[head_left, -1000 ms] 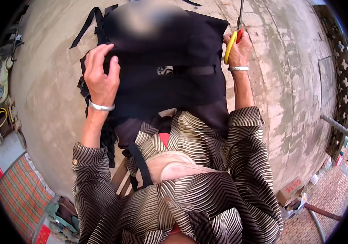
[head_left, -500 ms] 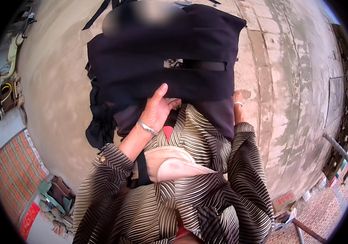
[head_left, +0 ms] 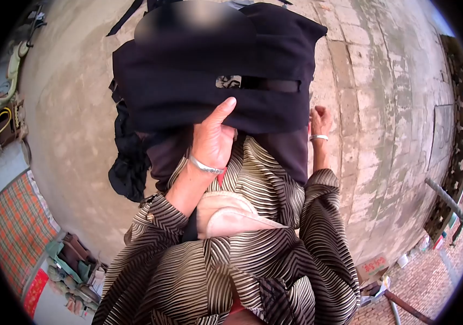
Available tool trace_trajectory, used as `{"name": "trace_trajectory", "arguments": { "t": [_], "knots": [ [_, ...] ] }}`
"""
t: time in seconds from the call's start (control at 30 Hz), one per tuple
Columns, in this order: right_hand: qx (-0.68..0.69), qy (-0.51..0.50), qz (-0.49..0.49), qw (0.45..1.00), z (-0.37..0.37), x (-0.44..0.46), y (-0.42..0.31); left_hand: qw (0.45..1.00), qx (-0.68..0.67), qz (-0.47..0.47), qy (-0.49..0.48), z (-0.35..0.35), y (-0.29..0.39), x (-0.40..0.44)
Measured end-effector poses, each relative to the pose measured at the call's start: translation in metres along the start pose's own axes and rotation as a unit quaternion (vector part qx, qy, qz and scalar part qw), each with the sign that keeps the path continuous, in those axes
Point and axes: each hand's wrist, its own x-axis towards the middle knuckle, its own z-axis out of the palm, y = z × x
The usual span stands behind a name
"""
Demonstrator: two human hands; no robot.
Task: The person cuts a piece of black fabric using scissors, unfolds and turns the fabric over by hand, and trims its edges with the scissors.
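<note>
A large piece of black cloth [head_left: 177, 92] lies spread over my lap, with a long narrow slot in it. Through the slot's left end shows a small patterned patch [head_left: 228, 82]. My left hand [head_left: 212, 142] holds the near edge of the cloth, thumb on top and fingers tucked beneath, mostly hidden. Just right of the cloth, my right hand [head_left: 321, 120] is closed with curled fingers. A bit of red shows beside it, but what it holds, if anything, is unclear. A pale pink rounded pad [head_left: 231, 214] rests at my waist.
Crumpled black fabric [head_left: 128, 168] hangs at the cloth's left side. Concrete ground [head_left: 74, 108] surrounds me. A plaid cloth [head_left: 17, 230] and piled items [head_left: 74, 265] lie at lower left. A cardboard box [head_left: 372, 268] and pipe [head_left: 445, 197] are at right.
My left hand has moved up and slightly right, its thumb now further over the cloth. My right hand has come up and out from beside the cloth's right edge, more fully visible.
</note>
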Motion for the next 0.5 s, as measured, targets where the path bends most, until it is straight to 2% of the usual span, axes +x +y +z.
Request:
{"name": "trace_trajectory", "arguments": {
  "t": [0.03,0.07,0.17,0.2,0.23,0.27,0.33,0.4,0.5],
  "knots": [
    [0.133,-0.008,0.016,0.991,-0.009,-0.003,-0.046,1.0,-0.009,0.006,0.002,0.004,0.003,-0.002],
    [0.182,-0.017,-0.017,0.983,-0.02,-0.015,-0.096,1.0,-0.019,0.013,0.0,0.009,0.005,-0.002],
    [0.16,-0.007,-0.138,0.977,-0.04,-0.055,-0.205,0.997,-0.076,-0.007,0.024,0.019,0.009,-0.004],
    [0.158,-0.007,-0.14,0.977,-0.043,-0.067,-0.231,0.997,-0.078,-0.006,0.024,0.021,0.01,-0.003],
    [0.097,-0.024,-0.236,0.967,-0.045,-0.078,-0.253,0.995,-0.095,0.0,0.021,0.024,0.01,-0.002],
    [0.035,-0.041,-0.329,0.943,-0.042,-0.086,-0.27,0.994,-0.112,0.007,0.019,0.024,0.01,-0.001],
    [0.058,-0.093,-0.389,0.914,-0.03,-0.098,-0.293,0.994,-0.104,-0.011,0.023,0.021,0.012,0.001],
    [0.061,-0.132,-0.408,0.901,-0.015,-0.106,-0.301,0.995,-0.098,-0.028,0.025,0.017,0.01,0.004],
    [0.04,-0.141,-0.435,0.889,0.004,-0.107,-0.301,0.994,-0.063,-0.045,0.081,0.011,0.005,0.004]
  ]
}}
